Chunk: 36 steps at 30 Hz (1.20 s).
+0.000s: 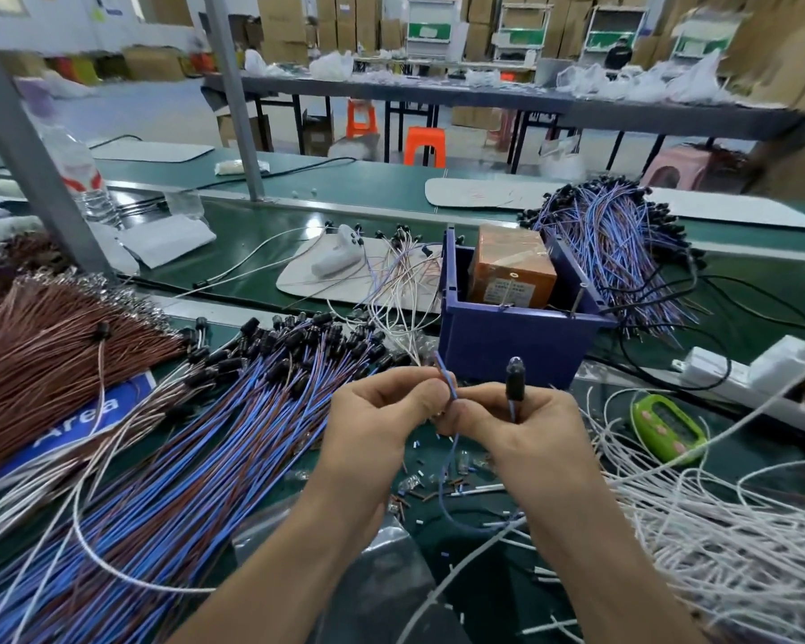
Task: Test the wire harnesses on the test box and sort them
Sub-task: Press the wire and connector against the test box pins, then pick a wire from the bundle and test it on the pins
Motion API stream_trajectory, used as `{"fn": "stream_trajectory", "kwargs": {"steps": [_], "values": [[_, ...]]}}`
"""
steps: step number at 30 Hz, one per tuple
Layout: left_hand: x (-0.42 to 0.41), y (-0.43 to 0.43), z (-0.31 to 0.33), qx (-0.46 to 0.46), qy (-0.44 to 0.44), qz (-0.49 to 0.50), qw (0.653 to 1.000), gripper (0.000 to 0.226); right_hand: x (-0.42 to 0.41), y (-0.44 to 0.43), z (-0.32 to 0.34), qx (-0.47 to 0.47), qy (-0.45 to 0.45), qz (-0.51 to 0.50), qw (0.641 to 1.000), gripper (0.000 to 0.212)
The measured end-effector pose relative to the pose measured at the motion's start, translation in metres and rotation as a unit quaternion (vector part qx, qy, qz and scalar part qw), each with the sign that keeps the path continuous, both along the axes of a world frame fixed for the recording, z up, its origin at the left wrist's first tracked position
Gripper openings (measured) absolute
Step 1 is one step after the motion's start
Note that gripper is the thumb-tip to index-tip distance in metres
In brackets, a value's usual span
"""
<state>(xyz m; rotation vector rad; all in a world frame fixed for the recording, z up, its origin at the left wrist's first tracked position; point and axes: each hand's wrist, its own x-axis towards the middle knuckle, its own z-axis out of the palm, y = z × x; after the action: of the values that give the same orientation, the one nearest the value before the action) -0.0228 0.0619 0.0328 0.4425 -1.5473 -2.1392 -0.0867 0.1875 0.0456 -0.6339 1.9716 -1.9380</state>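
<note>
Both forearms are reaching in from the lower edge and meeting above the green table [754,290], just in front of the blue bin [507,346]. The left hand [382,411] is curling its fingers [419,388] and pinching one end of a blue-and-brown wire harness [447,381], while the right hand [526,425] is gripping the same harness in a loose fist, the black capped end [514,376] sticking up above it. The wire's slack is hanging in a loop between the wrists, near the pile of like harnesses [196,439] lying to the left.
</note>
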Motion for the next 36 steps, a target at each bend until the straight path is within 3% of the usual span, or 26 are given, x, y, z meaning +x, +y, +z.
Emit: {"fn": "stream_trajectory", "kwargs": {"steps": [2,4,5,9,12,17,22,31,36], "values": [[-0.004,0.005,0.003,0.000,-0.003,-0.004,1.000,0.019,-0.002,0.003,0.002,-0.036,-0.008,-0.002,0.999,0.009],[-0.014,0.010,0.011,0.006,-0.015,0.006,1.000,0.011,-0.005,0.006,0.005,-0.066,-0.019,-0.012,0.998,0.006],[-0.019,0.013,0.017,0.012,-0.016,0.020,1.000,0.003,-0.008,0.008,0.006,-0.080,-0.026,-0.034,0.996,0.008],[-0.043,0.018,0.037,0.070,-0.008,0.136,0.988,0.009,-0.023,0.021,0.011,-0.130,-0.080,-0.154,0.976,0.016],[-0.064,0.017,0.051,0.093,-0.028,0.162,0.982,0.011,-0.038,0.034,0.014,-0.186,-0.150,-0.211,0.948,0.021],[-0.086,0.022,0.044,-0.017,-0.103,0.182,0.978,0.040,-0.052,0.041,0.009,-0.217,-0.215,-0.241,0.921,0.025],[-0.086,0.025,0.021,-0.076,-0.112,0.209,0.968,0.022,-0.062,0.042,-0.005,-0.181,-0.223,-0.249,0.925,0.027],[-0.093,0.021,0.016,-0.176,-0.105,0.177,0.963,0.019,-0.070,0.041,-0.018,-0.184,-0.220,-0.241,0.927,0.043],[-0.092,0.024,0.012,-0.194,-0.127,0.182,0.956,0.023,-0.072,0.043,-0.019,-0.207,-0.223,-0.240,0.922,0.036]]}}
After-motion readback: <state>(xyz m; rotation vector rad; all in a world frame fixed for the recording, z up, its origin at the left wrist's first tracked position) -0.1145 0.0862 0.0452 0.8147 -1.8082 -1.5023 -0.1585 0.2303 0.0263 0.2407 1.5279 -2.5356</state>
